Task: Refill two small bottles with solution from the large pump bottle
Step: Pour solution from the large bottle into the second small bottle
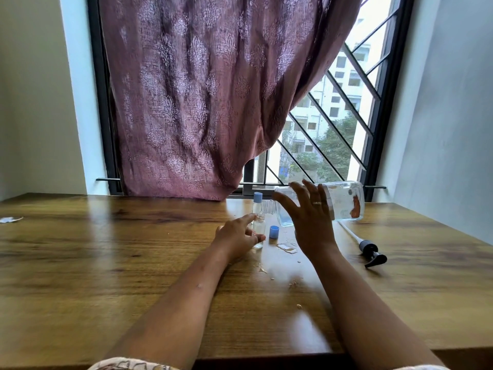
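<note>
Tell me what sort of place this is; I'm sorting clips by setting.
Probably a home room, upstairs: a wooden table against a barred window with a patterned curtain, apartment blocks outside.

The right hand [309, 212] covers the middle of the large bottle [344, 200], hiding the palm and how firmly it grips. The bottle's neck [268, 206] meets an open small bottle [258, 231] whose mouth is too small and clear to make out; it seems to sit just at the neck. The left hand [238, 236] hides that small bottle's left side. A capped small bottle [257, 202] stands partly behind it. Both forearms run off the lower edge, and the bench [80, 249] is cut by both side edges. A pale scrap [10, 219] at far left is too blurred to identify.
</note>
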